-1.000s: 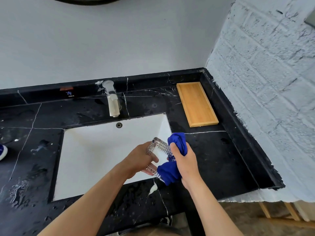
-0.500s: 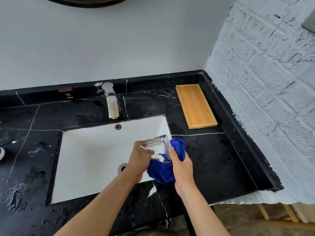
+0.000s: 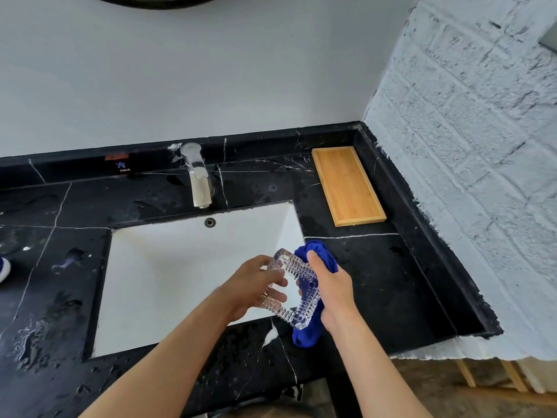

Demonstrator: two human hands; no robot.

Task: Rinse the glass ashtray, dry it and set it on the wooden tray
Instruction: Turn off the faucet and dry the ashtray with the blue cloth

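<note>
The square glass ashtray (image 3: 303, 292) with ribbed sides is held tilted on edge over the sink's front right corner. My left hand (image 3: 256, 285) grips its left side, fingers inside the rim. My right hand (image 3: 333, 289) presses a blue cloth (image 3: 310, 331) against the ashtray's back and right side; the cloth bunches above and below that hand. The wooden tray (image 3: 346, 185) lies bare at the back right of the counter, well apart from both hands.
A white sink basin (image 3: 180, 276) is set in the wet black marble counter (image 3: 376, 282). A chrome tap (image 3: 197, 179) stands behind it, not running. A white brick wall (image 3: 467, 176) bounds the right side. A blue and white object (image 3: 3, 268) sits at the far left edge.
The ashtray has been turned in my hands, from lying flatter half a second ago to standing on edge. The cloth has shifted behind it and my right hand has moved up.
</note>
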